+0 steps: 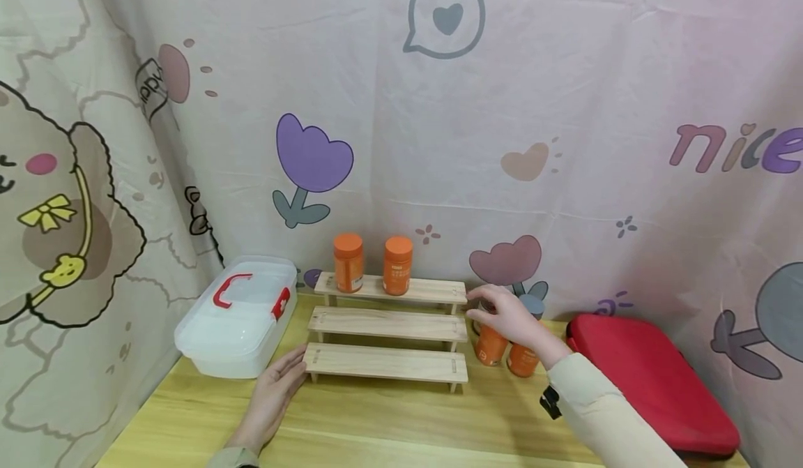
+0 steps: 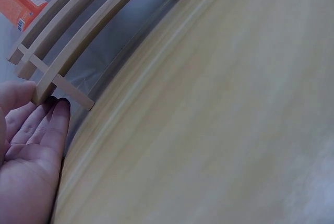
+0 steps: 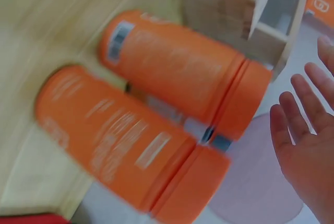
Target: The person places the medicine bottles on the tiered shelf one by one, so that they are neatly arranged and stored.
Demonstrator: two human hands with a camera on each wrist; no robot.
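Observation:
A three-tier wooden stand (image 1: pixel 387 325) stands on the table. Two orange bottles with orange lids, the left bottle (image 1: pixel 348 264) and the right bottle (image 1: pixel 397 267), are upright on its top tier. At the lowest tier's left end, my left hand (image 1: pixel 272 395) pinches the board, thumb above and fingers beneath. My right hand (image 1: pixel 511 318) hovers by the top tier's right end, fingers extended and apart, holding nothing. Below it, two more orange bottles (image 3: pixel 177 67) (image 3: pixel 125 140) stand side by side on the table; the right hand partly covers them in the head view.
A translucent white box (image 1: pixel 235 321) with a red handle sits left of the stand. On the right lies a red zippered case (image 1: pixel 646 377). A printed cloth (image 1: pixel 401 105) hangs behind the wooden table (image 1: pixel 376 426). Something with a grey cap (image 3: pixel 221 142) shows between the two bottles.

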